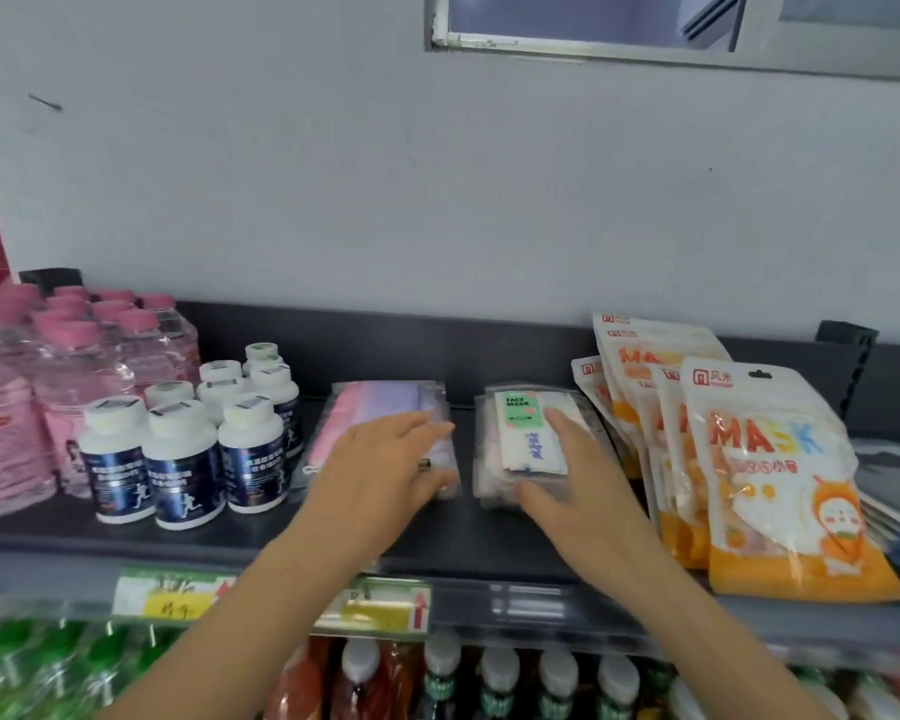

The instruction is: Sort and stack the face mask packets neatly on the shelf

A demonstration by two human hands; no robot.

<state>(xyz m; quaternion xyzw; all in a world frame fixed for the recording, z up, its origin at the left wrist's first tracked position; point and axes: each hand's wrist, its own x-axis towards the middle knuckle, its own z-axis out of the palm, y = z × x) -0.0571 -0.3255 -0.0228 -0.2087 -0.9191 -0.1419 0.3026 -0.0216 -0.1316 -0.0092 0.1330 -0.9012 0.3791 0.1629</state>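
Here, a person tends two piles of face masks on a dark shop shelf point(463, 537). The white stack point(526, 439), topped by a packet labelled FACE MASK, lies flat just left of the orange bags point(780, 485). The pink stack point(378, 405) lies further left of those bags, with a bare strip of shelf between it and the white one.

The left hand point(385, 462) rests flat on the pink stack, fingers straight, thumb at the near edge, pinching nothing. The right hand point(575, 485) lies on the white stack on the side toward the orange bags, fingers straight along the top and thumb spread wide at the near corner. It too presses rather than grips. White-capped bottles point(183, 459) stand well left of the orange bags, beyond the pink stack.

The packets look light, thin and soft. They are masks sealed in clear glossy film, likely to bend if lifted by one end and to slide off one another. A pile would probably handle best taken by its two long sides, palm over the top, thumb under the near edge, and kept level. Nudging looks safest with flat fingers against the edges. The orange bags stand upright and leaning, and seem easy to topple if the white stack is pushed their way.
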